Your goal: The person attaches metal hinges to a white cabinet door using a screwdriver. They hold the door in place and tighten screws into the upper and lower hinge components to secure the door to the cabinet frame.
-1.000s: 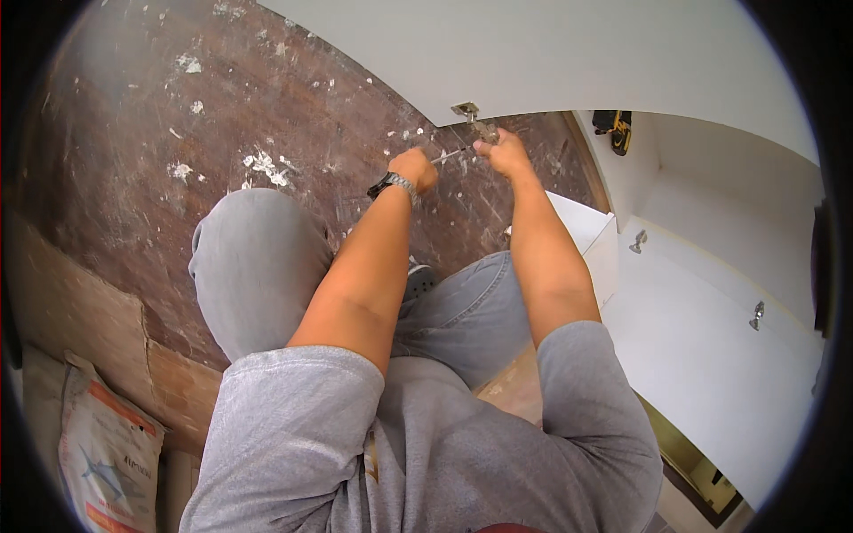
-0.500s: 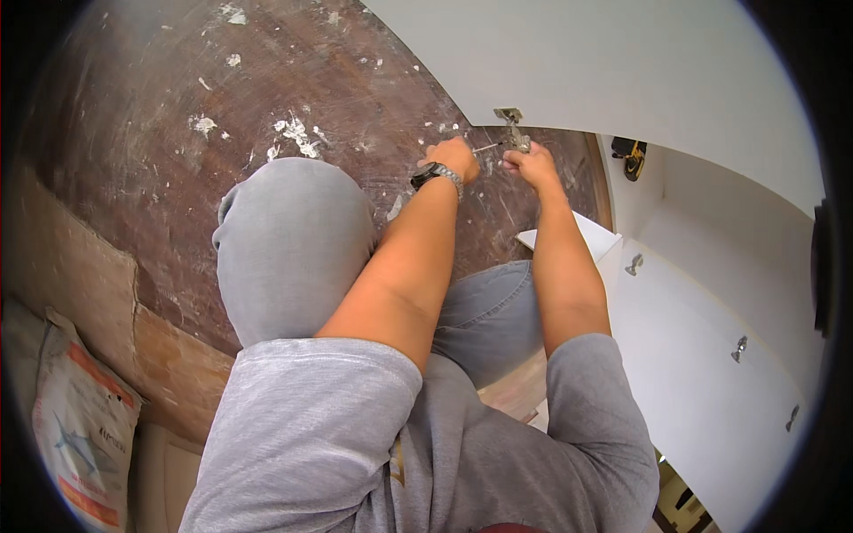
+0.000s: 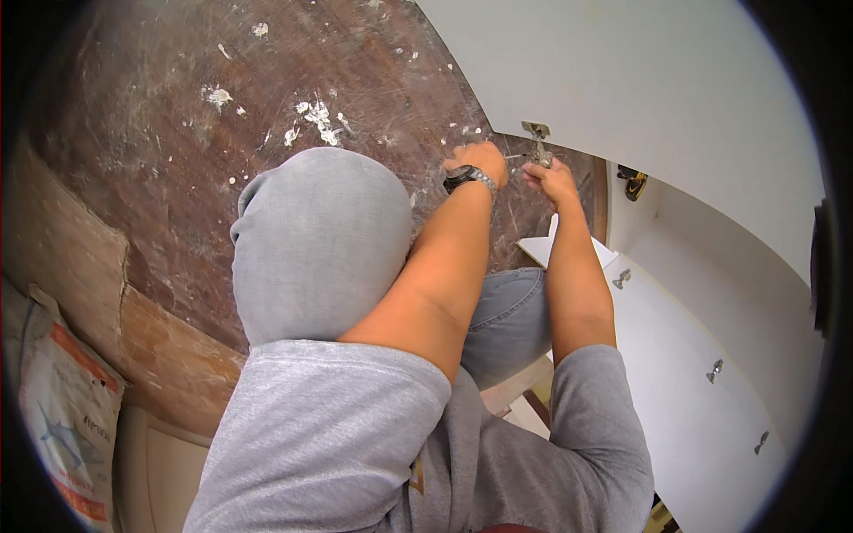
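Observation:
My left hand (image 3: pixel 480 162), with a watch (image 3: pixel 462 177) on its wrist, is closed around a screwdriver whose handle is hidden in my fist. Its thin shaft (image 3: pixel 515 157) points right at a metal cabinet hinge (image 3: pixel 538 149). That hinge sits at the lower edge of a large white door panel (image 3: pixel 640 80). From below, my right hand (image 3: pixel 555 184) pinches the free arm of the hinge between thumb and fingers. Whether the screwdriver tip sits in a screw is too small to tell.
At right stands a white cabinet panel (image 3: pixel 675 382) with three hinges. A yellow and black power tool (image 3: pixel 633 182) is inside the cabinet. Dried white splashes (image 3: pixel 318 120) mark the brown floor (image 3: pixel 169 195). A printed sack (image 3: pixel 71 409) and a wooden board (image 3: pixel 178 342) lie at left.
The view has turned slightly, so floor, hinge and hands appear farther right. Both hands keep their hold at the hinge; the screwdriver shaft looks a little flatter.

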`<action>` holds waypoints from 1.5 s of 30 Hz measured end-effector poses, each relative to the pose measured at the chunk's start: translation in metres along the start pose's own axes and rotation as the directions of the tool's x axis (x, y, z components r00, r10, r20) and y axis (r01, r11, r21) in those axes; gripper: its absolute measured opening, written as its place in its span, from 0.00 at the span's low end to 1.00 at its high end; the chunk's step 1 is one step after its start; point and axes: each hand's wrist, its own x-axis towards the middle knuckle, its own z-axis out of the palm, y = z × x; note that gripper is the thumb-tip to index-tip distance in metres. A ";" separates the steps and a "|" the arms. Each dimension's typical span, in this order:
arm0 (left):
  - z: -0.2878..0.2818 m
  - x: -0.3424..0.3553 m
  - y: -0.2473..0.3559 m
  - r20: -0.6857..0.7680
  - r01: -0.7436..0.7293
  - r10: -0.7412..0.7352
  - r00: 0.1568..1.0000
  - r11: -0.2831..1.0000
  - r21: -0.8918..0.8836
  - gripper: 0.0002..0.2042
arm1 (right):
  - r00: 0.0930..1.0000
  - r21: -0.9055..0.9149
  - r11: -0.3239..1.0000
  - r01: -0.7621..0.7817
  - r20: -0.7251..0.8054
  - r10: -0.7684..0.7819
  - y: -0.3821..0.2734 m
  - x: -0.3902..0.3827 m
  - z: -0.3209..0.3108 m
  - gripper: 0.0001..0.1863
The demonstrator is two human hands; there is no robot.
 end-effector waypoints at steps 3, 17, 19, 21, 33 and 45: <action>0.002 -0.002 0.006 -0.014 0.006 -0.006 1.000 1.000 0.002 0.22 | 1.000 0.004 1.000 0.004 -0.018 -0.003 0.006 0.005 -0.003 0.13; -0.005 -0.004 0.006 -0.001 0.066 -0.067 0.998 0.995 -0.078 0.24 | 0.994 -0.112 0.992 0.063 -0.083 -0.072 0.006 0.010 0.003 0.09; 0.000 -0.004 0.011 0.013 0.042 -0.041 0.999 0.995 -0.087 0.23 | 0.994 -0.078 0.996 0.046 -0.094 -0.053 0.009 0.007 -0.004 0.10; 0.000 -0.006 0.012 -0.013 0.035 -0.037 0.999 0.992 -0.125 0.23 | 0.994 -0.080 0.996 0.037 -0.096 -0.044 0.009 0.007 -0.004 0.11; -0.006 -0.005 0.013 0.025 0.005 -0.002 1.000 0.994 -0.108 0.21 | 0.995 -0.117 0.993 0.010 -0.101 -0.022 0.008 0.012 -0.006 0.12; 0.014 -0.003 0.002 -0.207 -0.189 0.192 0.959 0.981 0.033 0.18 | 0.991 -0.032 0.999 0.031 -0.126 -0.035 0.003 0.005 -0.003 0.14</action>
